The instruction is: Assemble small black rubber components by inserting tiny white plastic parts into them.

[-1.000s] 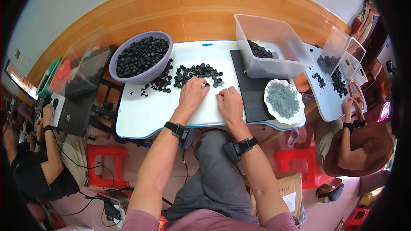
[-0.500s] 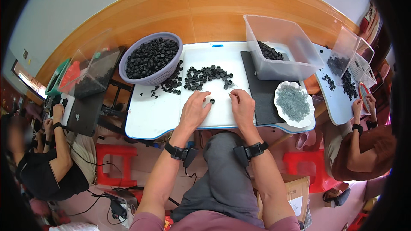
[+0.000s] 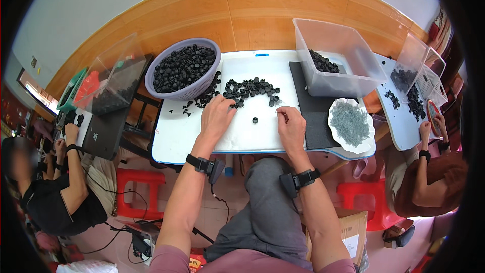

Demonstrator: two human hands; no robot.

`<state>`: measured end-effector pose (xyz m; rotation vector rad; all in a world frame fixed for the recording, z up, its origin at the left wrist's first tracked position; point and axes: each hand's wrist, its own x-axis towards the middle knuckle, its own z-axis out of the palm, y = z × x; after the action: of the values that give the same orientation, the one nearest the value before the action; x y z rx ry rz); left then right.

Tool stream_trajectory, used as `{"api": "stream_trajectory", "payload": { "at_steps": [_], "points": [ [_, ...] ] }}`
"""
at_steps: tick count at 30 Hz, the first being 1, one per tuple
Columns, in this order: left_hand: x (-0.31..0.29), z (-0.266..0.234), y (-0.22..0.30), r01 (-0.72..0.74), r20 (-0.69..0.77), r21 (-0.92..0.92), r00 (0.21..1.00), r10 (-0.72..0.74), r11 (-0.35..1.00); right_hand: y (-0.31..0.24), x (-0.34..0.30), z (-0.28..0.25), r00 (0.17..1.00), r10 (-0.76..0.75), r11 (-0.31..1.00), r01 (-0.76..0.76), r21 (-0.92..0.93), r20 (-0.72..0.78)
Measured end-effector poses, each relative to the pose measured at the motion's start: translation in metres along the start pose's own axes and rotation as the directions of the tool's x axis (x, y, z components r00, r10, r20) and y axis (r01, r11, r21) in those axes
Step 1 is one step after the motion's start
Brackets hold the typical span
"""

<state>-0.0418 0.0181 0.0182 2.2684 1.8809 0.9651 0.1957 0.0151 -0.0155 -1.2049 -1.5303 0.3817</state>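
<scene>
My left hand (image 3: 216,117) is at the near left edge of a pile of small round black caps (image 3: 250,88). Its thumb stands apart from its fingers, and the fingertips are over the caps there. Between my two hands one black cap (image 3: 255,120) sits alone on the white table. To the right of it my right hand (image 3: 292,125) has thumb and forefinger pinched together. A tiny pale bit shows at those fingertips, too small to name.
A lilac basket (image 3: 216,75) heaped with black caps stands at the back left. At right are a black mat (image 3: 317,130), a clear plastic bin (image 3: 348,85) and a white scalloped dish (image 3: 371,132) of small grey pieces. People work at tables on both sides.
My left hand has moved left and away from the single cap to the pile's edge. The single cap stays on the table; my right hand keeps its pinch with little movement.
</scene>
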Motion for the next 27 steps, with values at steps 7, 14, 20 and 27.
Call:
{"api": "stream_trajectory", "payload": {
  "at_steps": [7, 14, 20, 27],
  "points": [
    [0.012, 0.005, 0.006, -0.006, 0.058, 0.069, 0.998, 0.002, 0.998, -0.001, 0.000, 0.000, 1.000, 0.010, 1.000, -0.010, -0.011, 0.023],
    [0.014, 0.001, 0.022, 0.179, 0.336, -0.107, 0.932, -0.133, 0.978, -0.001, 0.000, -0.002, 0.999, 0.030, 0.999, -0.029, -0.012, 0.032],
    [0.009, 0.012, 0.020, 0.207, 0.231, -0.182, 0.959, -0.163, 0.961, -0.001, 0.000, 0.000, 0.999, 0.021, 1.000, -0.021, -0.006, 0.041],
    [0.004, 0.008, 0.017, 0.177, 0.283, -0.220, 0.953, -0.111, 0.959, -0.001, 0.000, -0.001, 0.999, 0.011, 1.000, -0.010, -0.021, 0.052]
  ]
}}
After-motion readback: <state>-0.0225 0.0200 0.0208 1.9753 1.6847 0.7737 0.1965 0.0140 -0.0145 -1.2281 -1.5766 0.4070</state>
